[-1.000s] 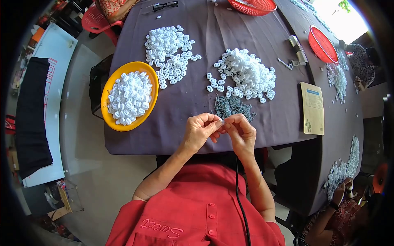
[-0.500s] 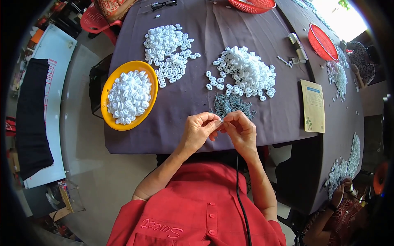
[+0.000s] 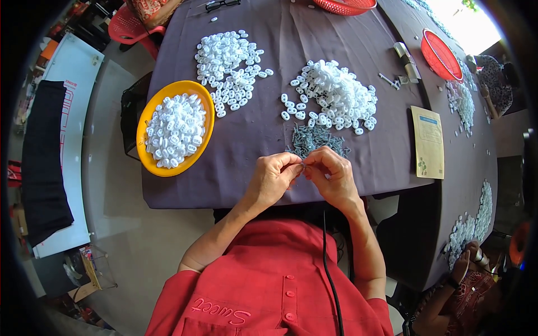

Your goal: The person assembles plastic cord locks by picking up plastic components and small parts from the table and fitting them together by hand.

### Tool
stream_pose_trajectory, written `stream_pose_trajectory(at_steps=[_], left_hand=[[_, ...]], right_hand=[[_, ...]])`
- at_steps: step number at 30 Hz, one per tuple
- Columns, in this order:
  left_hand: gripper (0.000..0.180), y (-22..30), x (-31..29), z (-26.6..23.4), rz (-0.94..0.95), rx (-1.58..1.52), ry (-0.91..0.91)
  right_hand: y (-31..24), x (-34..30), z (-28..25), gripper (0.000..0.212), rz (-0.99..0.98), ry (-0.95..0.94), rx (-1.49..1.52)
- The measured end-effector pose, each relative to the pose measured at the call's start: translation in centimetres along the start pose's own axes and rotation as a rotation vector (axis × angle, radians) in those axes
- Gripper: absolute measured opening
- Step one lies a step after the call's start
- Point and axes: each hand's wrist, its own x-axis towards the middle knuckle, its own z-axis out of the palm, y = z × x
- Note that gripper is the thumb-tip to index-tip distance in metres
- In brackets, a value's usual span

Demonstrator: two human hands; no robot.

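Observation:
My left hand (image 3: 274, 178) and my right hand (image 3: 332, 172) meet fingertip to fingertip over the table's near edge. Both are closed in a pinch. Between them sits a tiny piece, mostly covered by the fingers; the frame from before shows it as white. Just beyond my fingertips lies a heap of small grey screw-like pieces (image 3: 316, 140). Behind that rises a pile of small white oval pieces with two holes (image 3: 342, 92), and a second white pile (image 3: 221, 56) spreads to its left. A yellow oval bowl (image 3: 144, 159) on the left is filled with similar white pieces.
A brown paper packet (image 3: 427, 145) lies to the right on the dark tablecloth (image 3: 246, 143). Red baskets (image 3: 440, 56) and eyeglasses (image 3: 221, 5) are farther off. Other people sit around, one at the lower right with hands (image 3: 462, 266) by a white pile. A black cord (image 3: 328, 269) hangs down my front.
My right hand has turned slightly and its fingers have shifted over the tiny piece, which now shows less white. My left hand stays nearly in place. The piles look the same.

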Motion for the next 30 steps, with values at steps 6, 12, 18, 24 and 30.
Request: stream_pose_trajectory(at_steps=[6,12,18,24,30], left_hand=[[0.009,0.0,0.3,-0.1,0.184,0.169,-0.001],[0.009,0.5,0.0,-0.5,0.004,0.031,-0.036],[0.010,0.7,0.1,-0.4,0.023,0.048,-0.063],[0.010,0.8,0.1,-0.3,-0.012,-0.003,-0.048],[0.009,0.8,0.2,-0.2,0.019,0.055,-0.061]], right_hand=[[-1.2,1.1,-1.0,0.017,-0.152,-0.102,-0.296],[-0.7,0.4,-0.7,0.016,0.041,-0.063,-0.072],[0.0,0.1,-0.3,0.013,0.159,-0.081,0.189],[0.3,-0.1,-0.2,0.013,0.241,-0.060,0.339],[0.6,-0.1,-0.4,0.011,0.248,-0.071,0.317]])
